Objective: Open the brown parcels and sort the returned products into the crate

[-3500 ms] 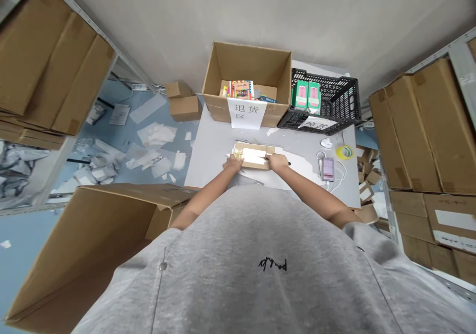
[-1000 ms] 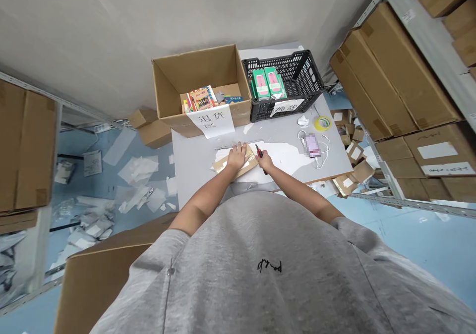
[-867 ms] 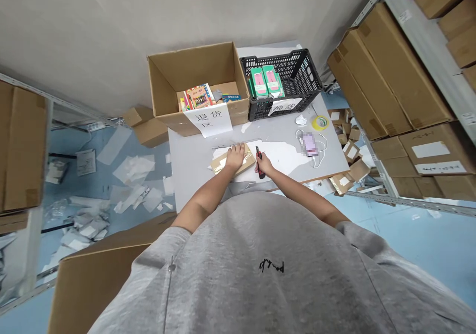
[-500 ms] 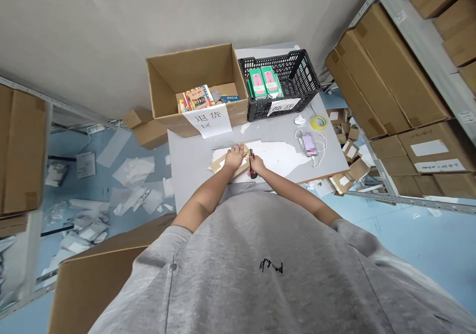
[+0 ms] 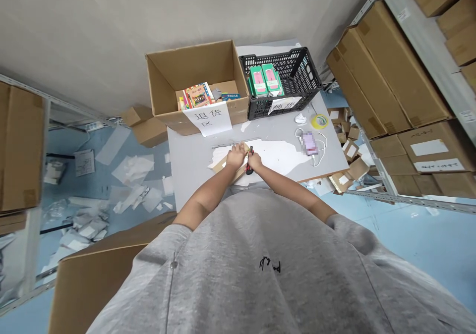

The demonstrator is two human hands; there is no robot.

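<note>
A flat cardboard package (image 5: 226, 168) lies tilted on a sheet of white paper (image 5: 278, 154) on the grey table (image 5: 193, 170). My left hand (image 5: 235, 156) rests on the package, its fingers over the upper edge. Right beside it, my right hand (image 5: 255, 161) grips a red and black utility knife (image 5: 249, 158) against the package. The blade is hidden by my fingers, and the hands almost touch.
An open carton (image 5: 197, 66) holding books stands at the table's far edge, next to a black plastic crate (image 5: 280, 83) of green boxes. A tape roll (image 5: 319, 121) and a blurred phone (image 5: 309, 142) lie right. Cartons fill shelves (image 5: 386, 66); paper scraps litter the floor.
My right hand has moved left with the knife, from the white paper to the package beside my left hand. The package has swung slightly, and the view has shifted a little.
</note>
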